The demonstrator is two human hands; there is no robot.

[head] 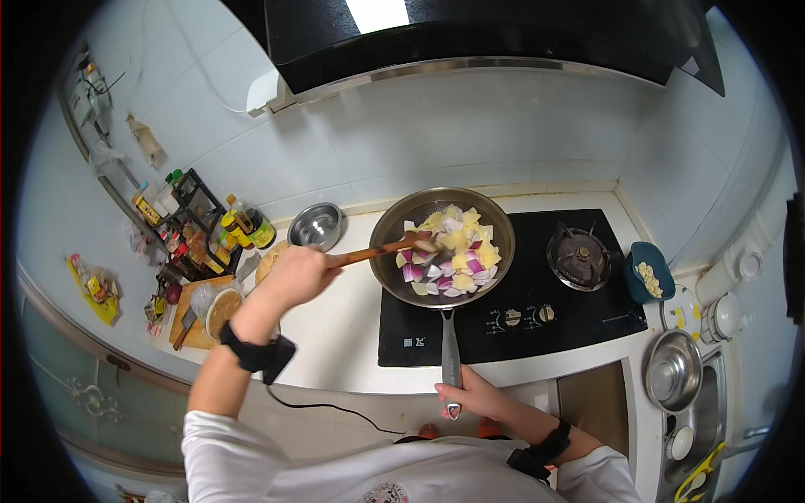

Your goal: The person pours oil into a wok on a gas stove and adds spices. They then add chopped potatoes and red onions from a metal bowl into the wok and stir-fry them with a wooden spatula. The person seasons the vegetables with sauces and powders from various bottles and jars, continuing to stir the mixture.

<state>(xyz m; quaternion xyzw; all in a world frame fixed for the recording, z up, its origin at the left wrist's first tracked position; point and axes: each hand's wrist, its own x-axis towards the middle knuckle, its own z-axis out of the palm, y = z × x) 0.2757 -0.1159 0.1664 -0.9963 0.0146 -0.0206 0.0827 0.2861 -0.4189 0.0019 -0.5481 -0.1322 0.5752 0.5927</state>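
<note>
My left hand (295, 276) is closed around the handle of a wooden spatula (371, 253). The spatula's head dips among chopped vegetables in a frying pan (382, 276). Red onion pieces (412, 272) and pale yellow slices (470, 217), possibly potato, lie mixed there. The pan sits over the left side of a black gas hob (465, 342), hiding the burner beneath. Below the hob's front edge, my right hand (475, 396) grips the grey pan handle (450, 352).
A bare burner (580, 254) is at right, beside a blue container (638, 292) of pale cloves, apparently garlic. A metal bowl (673, 371) stands by the sink (714, 402). Leftward are an empty steel bowl (314, 226), seasoning bottles (258, 229), and a knife (186, 324) on a cutting board (179, 311).
</note>
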